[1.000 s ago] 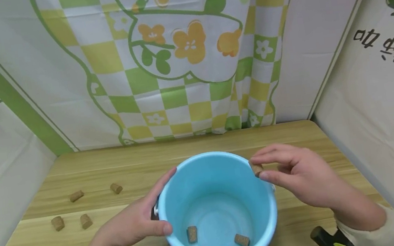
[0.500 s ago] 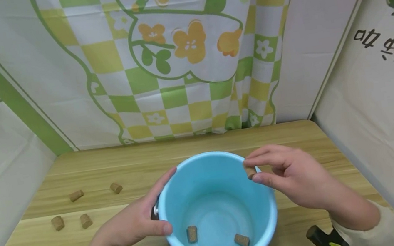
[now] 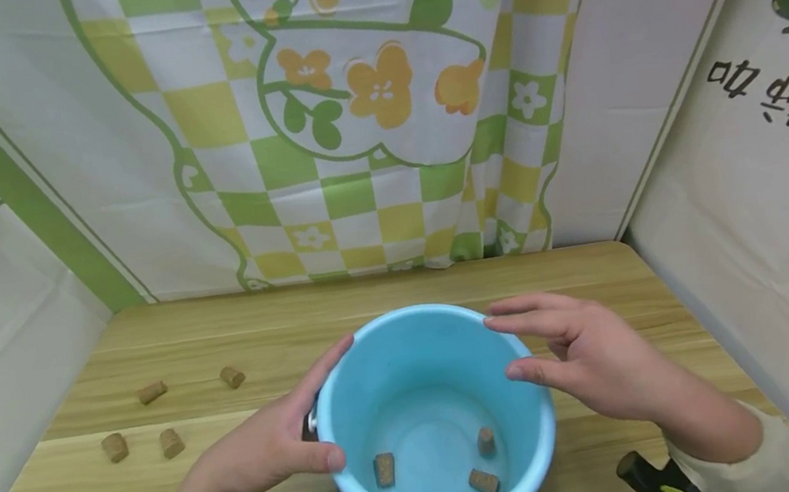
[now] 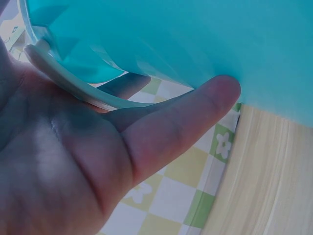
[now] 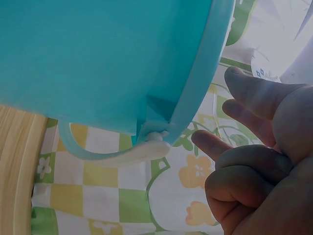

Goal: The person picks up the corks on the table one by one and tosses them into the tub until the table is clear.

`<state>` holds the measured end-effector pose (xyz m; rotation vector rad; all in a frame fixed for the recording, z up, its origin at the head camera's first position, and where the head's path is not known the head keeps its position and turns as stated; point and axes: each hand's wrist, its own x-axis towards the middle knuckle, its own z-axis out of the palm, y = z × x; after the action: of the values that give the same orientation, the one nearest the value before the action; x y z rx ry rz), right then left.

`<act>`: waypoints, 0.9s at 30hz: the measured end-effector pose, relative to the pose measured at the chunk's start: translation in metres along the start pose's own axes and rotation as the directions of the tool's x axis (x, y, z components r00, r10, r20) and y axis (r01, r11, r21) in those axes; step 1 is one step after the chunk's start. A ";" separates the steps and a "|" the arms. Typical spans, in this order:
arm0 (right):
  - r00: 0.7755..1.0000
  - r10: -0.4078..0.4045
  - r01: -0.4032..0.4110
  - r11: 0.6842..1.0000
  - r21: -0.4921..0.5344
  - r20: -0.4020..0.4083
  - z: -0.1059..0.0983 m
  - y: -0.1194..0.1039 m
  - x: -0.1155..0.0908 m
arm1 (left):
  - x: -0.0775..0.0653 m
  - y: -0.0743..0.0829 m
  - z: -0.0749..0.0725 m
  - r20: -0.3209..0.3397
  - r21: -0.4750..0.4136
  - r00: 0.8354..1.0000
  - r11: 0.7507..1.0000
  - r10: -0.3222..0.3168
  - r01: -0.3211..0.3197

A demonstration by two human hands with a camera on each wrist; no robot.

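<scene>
In the head view, a person's left hand [image 3: 264,449] steadies a blue bucket [image 3: 417,352] at the near edge of a wooden table [image 3: 283,312], fingers spread along its side, thumb on the rim. The right hand [image 3: 584,354] hangs over the opposite rim, thumb and fingers apart, holding nothing. Inside the bucket, one cork [image 3: 385,469] lies toward the left wall and another cork [image 3: 484,482] toward the right; just beyond that, a third cork [image 3: 486,440] appears upright, whether at rest or falling one cannot tell. By that count three are in; four corks [image 3: 171,443] are outside, grouped toward the table's left edge, two of them nearer the far edge. In the left wrist view, a straight digit touches the bucket's outer wall, the handle [image 4: 61,77] crossing the palm. In the right wrist view, the fingertips stand apart beside the rim, no cork visible among them, a checked cloth [image 5: 100,174] behind.
</scene>
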<state>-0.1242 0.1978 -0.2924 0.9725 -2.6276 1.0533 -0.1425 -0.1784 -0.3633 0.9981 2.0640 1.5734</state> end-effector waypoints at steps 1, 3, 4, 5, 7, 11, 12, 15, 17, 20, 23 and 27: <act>1.000 -0.003 0.003 1.000 -0.002 -0.004 0.000 0.000 0.000 | 0.000 0.000 0.000 0.001 -0.001 1.000 1.000 0.004 -0.004; 1.000 -0.006 0.006 1.000 -0.002 -0.012 -0.001 0.001 0.000 | 0.000 0.000 0.000 0.003 -0.007 1.000 1.000 0.006 -0.006; 1.000 -0.002 0.002 1.000 -0.002 -0.013 -0.001 0.001 0.000 | 0.000 0.000 0.000 0.005 -0.016 1.000 1.000 0.007 -0.007; 1.000 0.002 -0.002 1.000 0.001 -0.013 -0.001 0.001 0.000 | 0.000 0.000 0.000 0.006 -0.023 1.000 1.000 0.008 -0.008; 1.000 0.012 -0.012 1.000 0.008 -0.010 -0.002 0.001 0.000 | 0.001 0.000 0.000 0.009 -0.034 1.000 0.999 0.008 -0.008; 1.000 0.020 -0.020 1.000 0.015 -0.004 -0.002 0.002 -0.001 | 0.001 0.000 0.001 0.010 -0.045 1.000 0.999 -0.002 0.002; 1.000 0.019 -0.019 1.000 0.014 -0.004 -0.002 0.002 -0.001 | 0.001 0.000 0.001 0.012 -0.054 1.000 0.999 -0.007 0.008; 1.000 0.015 -0.015 1.000 0.010 -0.010 -0.002 0.002 -0.001 | 0.001 0.001 0.001 0.016 -0.072 1.000 0.997 -0.020 0.022; 1.000 0.015 -0.014 1.000 0.006 -0.018 -0.003 0.003 -0.001 | 0.001 0.002 0.001 0.019 -0.080 0.999 0.996 -0.029 0.031; 0.999 0.022 -0.022 1.000 0.012 -0.036 -0.005 0.005 -0.001 | 0.001 0.000 0.001 0.020 -0.080 0.999 0.996 -0.025 0.027; 0.997 0.049 -0.048 0.998 0.030 -0.059 -0.009 0.007 -0.002 | 0.001 0.000 0.001 0.022 -0.083 0.999 0.996 -0.025 0.027; 0.992 0.100 -0.095 0.994 0.062 -0.083 -0.013 0.012 -0.004 | 0.001 0.000 0.001 0.026 -0.088 0.999 0.996 -0.030 0.032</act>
<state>-0.1297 0.2150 -0.2904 0.7984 -2.6115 1.1718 -0.1427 -0.1765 -0.3632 0.9445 1.9667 1.6136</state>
